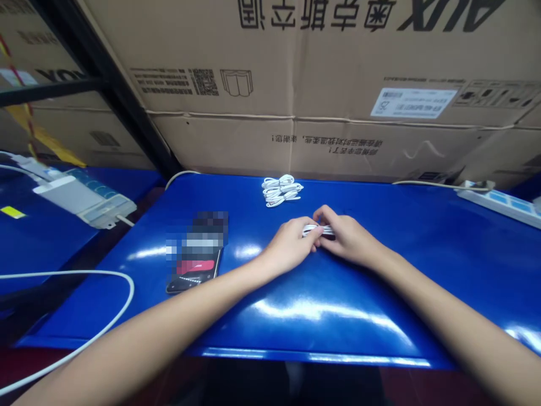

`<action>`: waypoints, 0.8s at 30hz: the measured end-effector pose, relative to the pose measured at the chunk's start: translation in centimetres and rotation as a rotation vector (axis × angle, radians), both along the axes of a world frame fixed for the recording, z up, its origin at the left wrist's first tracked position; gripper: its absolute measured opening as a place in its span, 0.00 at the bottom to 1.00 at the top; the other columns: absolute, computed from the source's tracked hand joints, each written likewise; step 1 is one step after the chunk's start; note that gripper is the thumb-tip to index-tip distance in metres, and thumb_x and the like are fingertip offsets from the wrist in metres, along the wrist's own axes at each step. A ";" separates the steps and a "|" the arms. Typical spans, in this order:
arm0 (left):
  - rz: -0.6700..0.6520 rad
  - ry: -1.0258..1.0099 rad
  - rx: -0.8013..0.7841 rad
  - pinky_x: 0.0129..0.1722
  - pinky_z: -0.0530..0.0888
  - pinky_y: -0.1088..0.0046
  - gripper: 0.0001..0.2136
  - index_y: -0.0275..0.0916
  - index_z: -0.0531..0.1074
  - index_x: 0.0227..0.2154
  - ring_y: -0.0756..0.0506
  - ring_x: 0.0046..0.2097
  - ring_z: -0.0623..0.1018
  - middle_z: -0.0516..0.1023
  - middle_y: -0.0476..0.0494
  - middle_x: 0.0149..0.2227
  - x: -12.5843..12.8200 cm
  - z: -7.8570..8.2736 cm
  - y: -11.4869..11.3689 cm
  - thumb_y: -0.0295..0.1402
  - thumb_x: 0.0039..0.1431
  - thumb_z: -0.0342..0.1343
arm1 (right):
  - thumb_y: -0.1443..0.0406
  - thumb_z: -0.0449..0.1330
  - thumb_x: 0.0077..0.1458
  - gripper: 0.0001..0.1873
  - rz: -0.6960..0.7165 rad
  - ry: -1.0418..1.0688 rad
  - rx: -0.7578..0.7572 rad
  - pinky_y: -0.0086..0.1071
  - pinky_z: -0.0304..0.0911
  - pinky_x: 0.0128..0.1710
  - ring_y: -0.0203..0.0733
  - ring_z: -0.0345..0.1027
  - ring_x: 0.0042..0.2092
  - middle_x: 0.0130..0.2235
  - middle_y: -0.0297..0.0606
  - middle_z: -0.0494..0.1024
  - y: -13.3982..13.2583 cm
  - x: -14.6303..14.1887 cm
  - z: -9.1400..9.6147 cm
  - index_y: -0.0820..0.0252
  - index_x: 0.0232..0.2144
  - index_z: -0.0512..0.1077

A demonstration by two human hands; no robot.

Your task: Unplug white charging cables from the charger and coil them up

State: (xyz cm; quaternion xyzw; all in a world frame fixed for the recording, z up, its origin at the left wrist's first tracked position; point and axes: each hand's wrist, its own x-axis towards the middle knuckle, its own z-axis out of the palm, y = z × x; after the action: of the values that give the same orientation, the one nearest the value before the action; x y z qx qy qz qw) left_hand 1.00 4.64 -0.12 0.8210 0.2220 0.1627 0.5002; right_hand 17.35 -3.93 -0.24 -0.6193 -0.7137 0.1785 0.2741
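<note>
Between my two hands is a folded bundle of white cable point(311, 230), held just above the blue tabletop. My left hand point(291, 239) is closed around its left end, thumb on top. From the other side my right hand point(344, 234) pinches the same bundle, with the index finger arched over it. The fingers of both hands meet at the middle and hide part of the cable. Behind them, near the back edge, several tied white cable bundles point(281, 190) lie in a small pile.
A phone point(198, 259), partly pixelated, lies left of my arms. Large cardboard boxes point(253, 135) wall off the back. A power strip point(502, 202) sits at the right, another point(101, 203) at the left. A white cord point(127, 293) loops along the left front. A black metal post point(131, 101) stands left.
</note>
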 end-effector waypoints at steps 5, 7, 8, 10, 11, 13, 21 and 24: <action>0.055 -0.035 -0.095 0.34 0.70 0.72 0.14 0.40 0.66 0.29 0.48 0.29 0.75 0.74 0.49 0.26 -0.2 0.1 -0.4 0.38 0.70 0.44 | 0.68 0.60 0.59 0.18 0.134 0.045 0.136 0.38 0.68 0.48 0.48 0.76 0.49 0.49 0.42 0.80 -0.3 1.0 1.3 0.56 0.52 0.68; 0.065 -0.043 -0.146 0.32 0.70 0.72 0.14 0.40 0.64 0.29 0.48 0.28 0.73 0.72 0.50 0.26 -0.1 0.1 -0.5 0.39 0.71 0.43 | 0.65 0.62 0.60 0.15 0.134 0.087 0.139 0.39 0.68 0.50 0.48 0.75 0.50 0.50 0.42 0.79 -0.3 1.3 1.7 0.56 0.50 0.72; 0.069 -0.045 -0.173 0.31 0.69 0.73 0.14 0.40 0.64 0.29 0.48 0.28 0.73 0.71 0.50 0.25 -0.1 0.1 -0.5 0.39 0.71 0.43 | 0.63 0.63 0.60 0.15 0.120 0.126 0.120 0.39 0.69 0.50 0.49 0.75 0.49 0.49 0.42 0.80 -0.3 1.4 1.8 0.56 0.49 0.73; 0.074 -0.044 -0.227 0.29 0.68 0.74 0.14 0.40 0.64 0.29 0.49 0.27 0.72 0.71 0.51 0.25 0.0 0.0 -0.5 0.39 0.70 0.44 | 0.58 0.65 0.59 0.15 0.080 0.216 0.086 0.39 0.70 0.47 0.49 0.77 0.45 0.45 0.41 0.82 -0.2 1.4 1.8 0.58 0.47 0.76; 0.074 -0.043 -0.255 0.28 0.67 0.74 0.14 0.40 0.64 0.29 0.49 0.26 0.71 0.71 0.50 0.25 0.0 0.0 -0.6 0.40 0.70 0.44 | 0.56 0.66 0.59 0.16 0.061 0.250 0.082 0.39 0.71 0.46 0.48 0.77 0.43 0.43 0.41 0.82 -0.2 1.4 1.8 0.58 0.45 0.77; 0.072 -0.046 -0.310 0.27 0.67 0.75 0.15 0.39 0.65 0.29 0.50 0.26 0.71 0.71 0.50 0.25 0.1 0.0 -0.7 0.41 0.70 0.44 | 0.54 0.66 0.59 0.15 0.042 0.276 0.100 0.40 0.71 0.44 0.48 0.76 0.41 0.41 0.42 0.82 0.0 1.2 1.6 0.59 0.40 0.78; 0.065 -0.097 -0.555 0.26 0.66 0.76 0.17 0.36 0.68 0.34 0.52 0.25 0.71 0.70 0.50 0.26 0.2 0.3 -1.1 0.42 0.72 0.43 | 0.56 0.68 0.57 0.11 0.008 0.316 0.169 0.36 0.70 0.37 0.44 0.74 0.36 0.37 0.40 0.80 -0.1 1.0 1.3 0.56 0.36 0.82; 0.044 -0.112 -0.667 0.26 0.66 0.77 0.17 0.36 0.69 0.35 0.53 0.25 0.69 0.69 0.51 0.26 0.0 0.7 -1.3 0.43 0.73 0.43 | 0.58 0.69 0.56 0.09 0.010 0.340 0.180 0.36 0.69 0.36 0.43 0.74 0.35 0.36 0.39 0.80 -0.3 0.8 1.5 0.55 0.37 0.83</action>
State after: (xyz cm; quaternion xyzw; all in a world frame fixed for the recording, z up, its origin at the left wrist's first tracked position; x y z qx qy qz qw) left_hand 1.04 3.33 0.61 0.5971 0.2528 0.1365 0.7489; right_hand 18.13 -4.22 1.24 -0.5495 -0.6733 0.2174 0.4443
